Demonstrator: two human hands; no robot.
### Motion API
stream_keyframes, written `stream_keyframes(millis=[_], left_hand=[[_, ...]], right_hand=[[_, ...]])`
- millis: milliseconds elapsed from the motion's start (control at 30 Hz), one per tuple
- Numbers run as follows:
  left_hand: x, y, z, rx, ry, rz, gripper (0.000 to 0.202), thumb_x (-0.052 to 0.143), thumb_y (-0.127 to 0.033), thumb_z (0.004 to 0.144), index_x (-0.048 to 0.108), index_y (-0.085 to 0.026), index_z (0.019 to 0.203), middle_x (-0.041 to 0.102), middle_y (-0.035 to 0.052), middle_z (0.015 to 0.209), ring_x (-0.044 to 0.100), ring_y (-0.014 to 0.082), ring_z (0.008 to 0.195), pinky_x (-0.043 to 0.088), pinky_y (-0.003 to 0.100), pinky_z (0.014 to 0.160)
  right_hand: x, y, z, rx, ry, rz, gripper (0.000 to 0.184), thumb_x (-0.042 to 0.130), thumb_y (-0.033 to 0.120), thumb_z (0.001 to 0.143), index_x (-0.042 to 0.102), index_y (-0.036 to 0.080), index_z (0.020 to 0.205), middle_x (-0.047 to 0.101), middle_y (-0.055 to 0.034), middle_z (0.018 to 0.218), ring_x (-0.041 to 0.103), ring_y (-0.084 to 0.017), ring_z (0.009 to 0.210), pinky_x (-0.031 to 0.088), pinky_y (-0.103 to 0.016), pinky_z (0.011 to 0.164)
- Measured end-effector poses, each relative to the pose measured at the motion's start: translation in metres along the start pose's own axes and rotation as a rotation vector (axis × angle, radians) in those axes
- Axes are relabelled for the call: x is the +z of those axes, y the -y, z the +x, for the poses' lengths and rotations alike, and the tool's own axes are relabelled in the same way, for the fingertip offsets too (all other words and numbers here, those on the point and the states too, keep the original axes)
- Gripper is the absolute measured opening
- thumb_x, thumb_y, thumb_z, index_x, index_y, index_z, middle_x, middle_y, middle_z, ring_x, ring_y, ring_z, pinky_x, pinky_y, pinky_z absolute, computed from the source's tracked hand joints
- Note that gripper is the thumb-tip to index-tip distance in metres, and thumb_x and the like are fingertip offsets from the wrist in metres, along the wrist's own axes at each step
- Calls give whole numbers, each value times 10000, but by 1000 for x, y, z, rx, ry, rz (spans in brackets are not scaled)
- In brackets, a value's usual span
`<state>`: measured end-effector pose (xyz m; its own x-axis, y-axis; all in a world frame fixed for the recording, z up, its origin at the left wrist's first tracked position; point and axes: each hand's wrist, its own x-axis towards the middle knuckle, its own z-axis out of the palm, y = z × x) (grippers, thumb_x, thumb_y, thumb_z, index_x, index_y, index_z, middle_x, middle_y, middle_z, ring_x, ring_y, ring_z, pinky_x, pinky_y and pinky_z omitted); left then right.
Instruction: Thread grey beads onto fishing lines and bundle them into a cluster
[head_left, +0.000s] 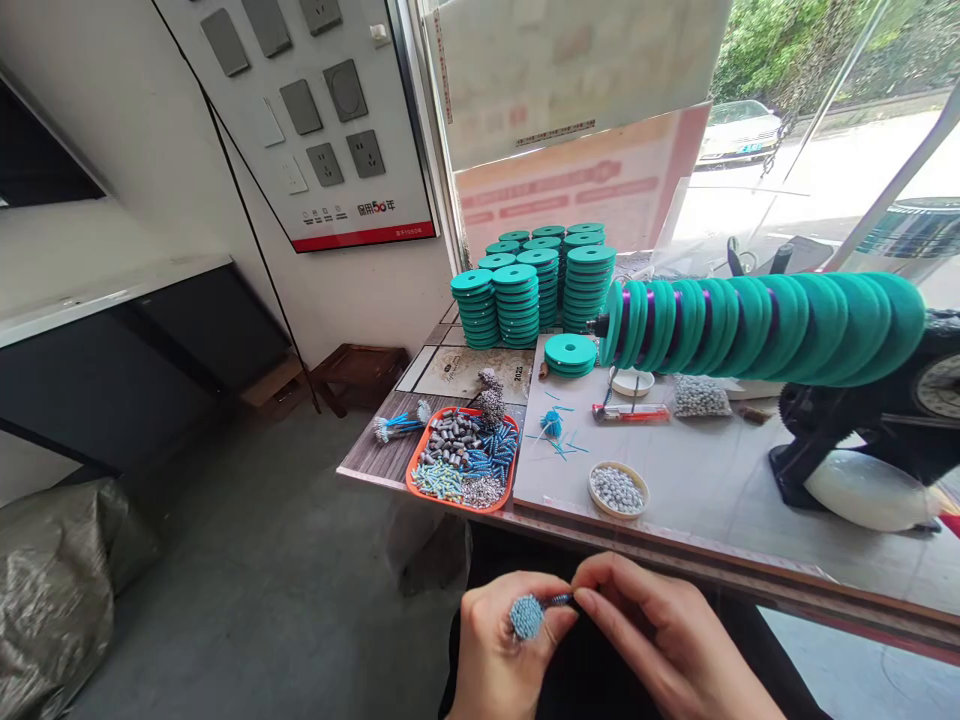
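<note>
My left hand (506,640) is closed around a bundle of thin blue sticks (526,617), whose packed ends face up. From between its thumb and forefinger a small blue-and-black striped piece (559,600) points toward my right hand (652,620). The thumb and forefinger of that hand pinch at the tip of the striped piece; whether they also hold a fine line is too small to tell. Both hands are above my lap, just in front of the table edge. Beyond them sits an orange tray (411,478) with grey cylinders (450,440), striped pieces and small beads in separate heaps.
A round dish of grey beads (617,490) stands near the table edge. Behind are stacked green foam spools (516,290). At right, a row of green spools (757,325) sits on a black machine (832,430). Blue scraps (552,424) and a red-handled cutter (631,413) lie on the board.
</note>
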<state>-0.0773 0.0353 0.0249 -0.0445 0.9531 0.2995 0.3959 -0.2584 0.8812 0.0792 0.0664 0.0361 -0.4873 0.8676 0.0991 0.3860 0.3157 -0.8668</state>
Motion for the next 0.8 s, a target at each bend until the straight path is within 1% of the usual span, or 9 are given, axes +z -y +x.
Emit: stream_keyframes(millis=[67,167,233,300,467,600,800], left_hand=[[-2,2,0,11,71,-17,163,581,-285,817,692,-166,806,713,35,691,645,146,607,483,194,574],[-3,4,0,24,136,5,243,499,-304,862,648,-160,735,654,26,620,594,133,559,436,200,541],[-2,6,-1,48,134,30,266,476,-294,873,606,-163,681,607,12,577,561,121,531,405,199,519],[-1,8,-3,97,117,65,253,467,-277,876,581,-168,678,579,3,568,539,115,519,384,200,505],[2,13,-8,200,65,144,181,480,-222,870,568,-177,718,572,-8,572,528,105,498,374,194,487],[1,9,-4,269,28,193,166,478,-182,869,565,-170,728,567,-9,557,527,100,474,380,188,471],[-6,-3,3,360,87,320,198,447,-133,872,571,-145,718,564,9,531,523,109,453,386,200,456]], right_hand=[[0,1,-1,-10,-4,1,283,368,360,927,549,199,782,558,23,639,503,-102,558,390,-168,534],[3,2,-2,-11,-15,41,272,371,349,925,537,202,768,540,33,630,481,-94,546,375,-168,527],[6,3,-4,-5,-35,71,269,371,346,922,530,203,759,528,38,624,464,-93,541,363,-173,525],[8,3,-4,4,-53,94,265,373,342,917,523,202,749,509,43,611,447,-92,533,349,-180,520],[11,4,-5,29,-54,137,268,369,341,910,487,199,716,425,57,571,371,-91,505,301,-197,493],[11,3,-6,40,-36,158,279,367,353,910,465,197,700,392,61,569,345,-91,512,283,-202,492],[12,-3,-5,-16,-22,171,286,365,359,919,469,193,710,395,59,571,343,-88,505,285,-190,473]])
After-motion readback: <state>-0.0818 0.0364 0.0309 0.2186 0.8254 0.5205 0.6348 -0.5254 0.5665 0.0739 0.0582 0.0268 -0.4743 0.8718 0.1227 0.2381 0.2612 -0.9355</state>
